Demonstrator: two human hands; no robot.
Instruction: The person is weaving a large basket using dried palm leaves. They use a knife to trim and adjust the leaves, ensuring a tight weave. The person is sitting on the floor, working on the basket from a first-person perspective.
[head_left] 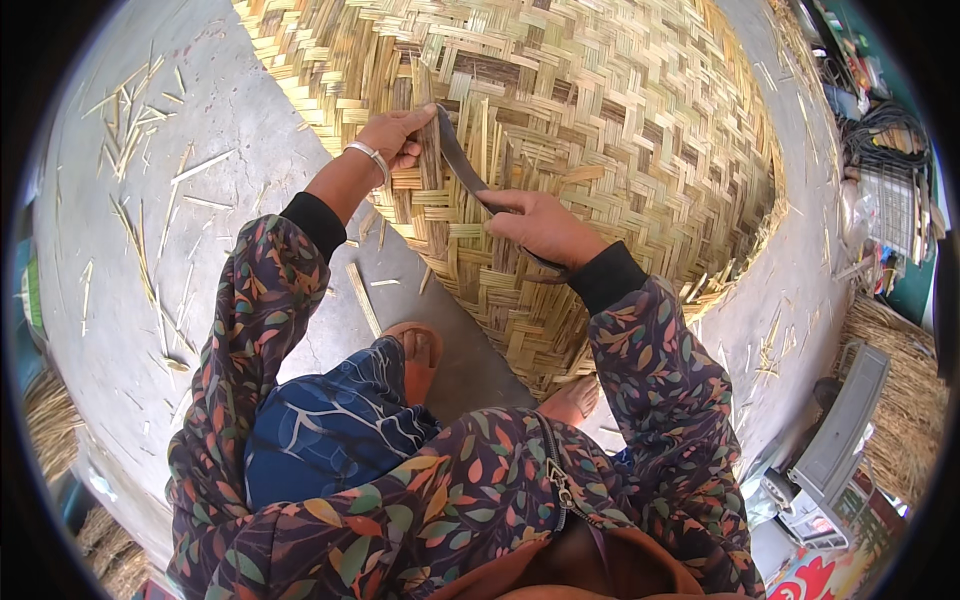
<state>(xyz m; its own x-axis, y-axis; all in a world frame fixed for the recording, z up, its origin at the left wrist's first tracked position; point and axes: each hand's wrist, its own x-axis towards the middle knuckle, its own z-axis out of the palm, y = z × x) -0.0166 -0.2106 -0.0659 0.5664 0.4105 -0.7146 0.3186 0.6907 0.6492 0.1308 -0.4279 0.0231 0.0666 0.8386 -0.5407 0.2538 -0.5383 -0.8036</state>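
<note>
A large woven bamboo mat (pixel 640 110) lies on the floor before me. At its near left edge my left hand (pixel 393 137) is closed around a bamboo strip (pixel 430 165) that stands up from the weave. My right hand (pixel 545 228), to the right and nearer to me, grips a knife (pixel 458 155) with a dark, curved blade. The tip end of the blade touches or nearly touches the strip by my left thumb. Several loose strip ends (pixel 490 150) stick up from the mat around the blade. My right palm hides most of the knife's handle.
Cut bamboo slivers (pixel 130 125) are scattered over the grey concrete floor (pixel 80 200) on the left. My sandalled foot (pixel 420 350) and bare foot (pixel 572 402) are by the mat's near edge. A grey plastic object (pixel 845 420), straw (pixel 900 375) and coiled black cable (pixel 885 135) lie at the right.
</note>
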